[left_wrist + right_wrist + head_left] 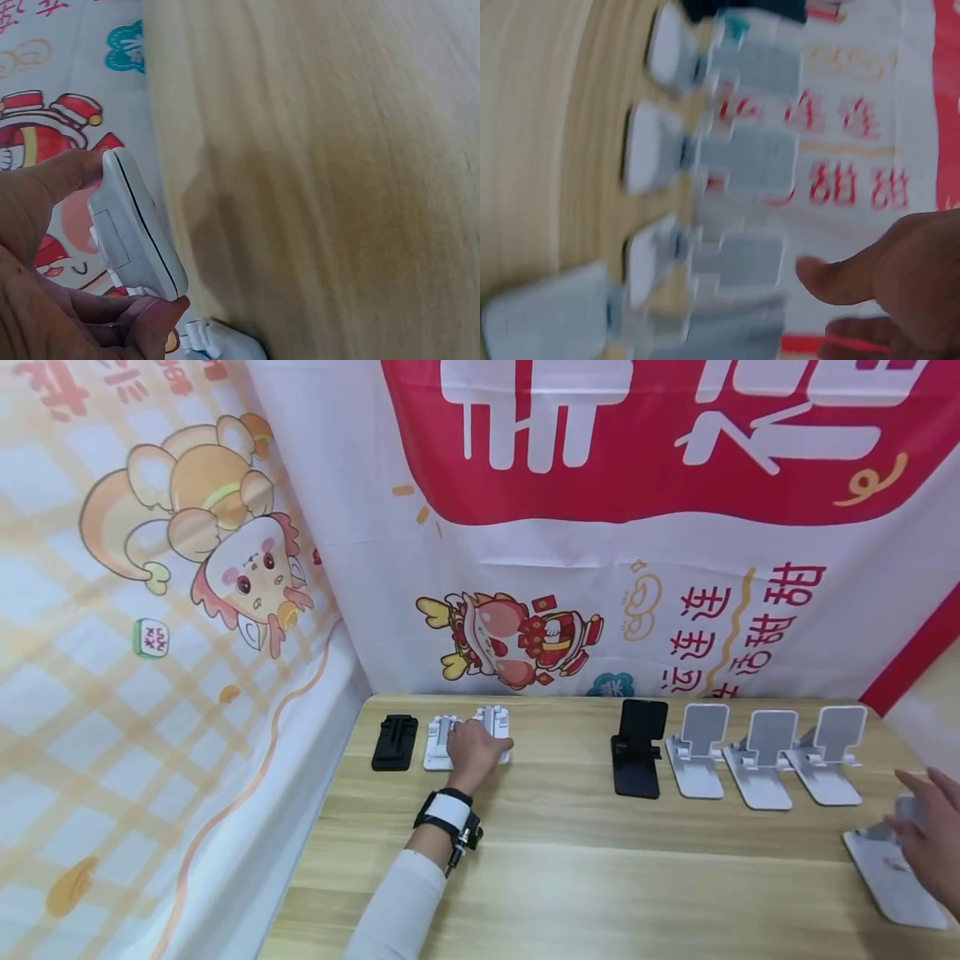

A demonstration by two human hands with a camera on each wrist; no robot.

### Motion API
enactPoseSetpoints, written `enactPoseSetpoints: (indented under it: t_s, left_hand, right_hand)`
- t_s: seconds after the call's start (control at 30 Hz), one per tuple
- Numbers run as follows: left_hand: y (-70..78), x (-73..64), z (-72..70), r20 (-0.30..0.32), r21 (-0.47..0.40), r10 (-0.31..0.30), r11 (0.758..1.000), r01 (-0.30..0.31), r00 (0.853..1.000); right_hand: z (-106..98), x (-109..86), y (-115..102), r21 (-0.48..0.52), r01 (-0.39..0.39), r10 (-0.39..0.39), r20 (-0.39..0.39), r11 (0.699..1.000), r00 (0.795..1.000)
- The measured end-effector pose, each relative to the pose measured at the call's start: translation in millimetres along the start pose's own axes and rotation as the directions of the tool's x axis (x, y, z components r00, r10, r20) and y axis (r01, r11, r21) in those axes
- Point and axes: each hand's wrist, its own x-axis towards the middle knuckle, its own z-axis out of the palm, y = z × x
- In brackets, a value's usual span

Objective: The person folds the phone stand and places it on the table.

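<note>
In the left wrist view my left hand [45, 262] pinches a folded white phone stand [139, 225] between thumb and fingers. The head view has this left hand [474, 752] at the back left of the table, partly covering the folded stands there. Just left of it lies another folded white phone stand [437, 745], then a folded black phone stand [394, 743]. My right hand [933, 839] hovers at the right edge beside an unfolded white phone stand [892, 877]. Its thumb and fingers look loosely extended in the right wrist view, holding nothing; that view is blurred.
Toward the back right of the wooden table [555, 877] stand an unfolded black phone stand [637, 768] and three unfolded white ones, the nearest to it being a white stand [699, 752]. A printed cloth [360, 543] hangs behind the table and along its left side.
</note>
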Motion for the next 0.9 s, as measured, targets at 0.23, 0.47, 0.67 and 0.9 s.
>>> enactPoseSetpoints:
  t_s: [0.23,0.47,0.67,0.9]
  left_hand:
    - [-11.6,6.4,16.8,0.013,0.084,0.030,0.996,-0.030,0.999]
    - [-17.5,5.3,27.2,0.031,0.140,0.008,0.990,-0.012,1.000]
    - [-17.3,6.1,30.5,0.038,0.151,0.014,0.988,-0.020,0.999]
    - [-10.8,-2.0,28.4,0.079,0.155,0.039,0.987,-0.051,0.996]
  right_hand:
    - [17.5,-2.4,55.4,-0.044,0.283,-0.283,0.007,0.958,0.959]
    - [11.1,3.6,62.3,-0.115,0.294,-0.281,0.115,0.949,0.953]
    - [6.9,13.6,60.3,-0.116,0.358,-0.361,-0.014,0.927,0.932]
    - [8.0,25.9,68.9,-0.049,0.405,-0.408,-0.108,0.913,0.907]
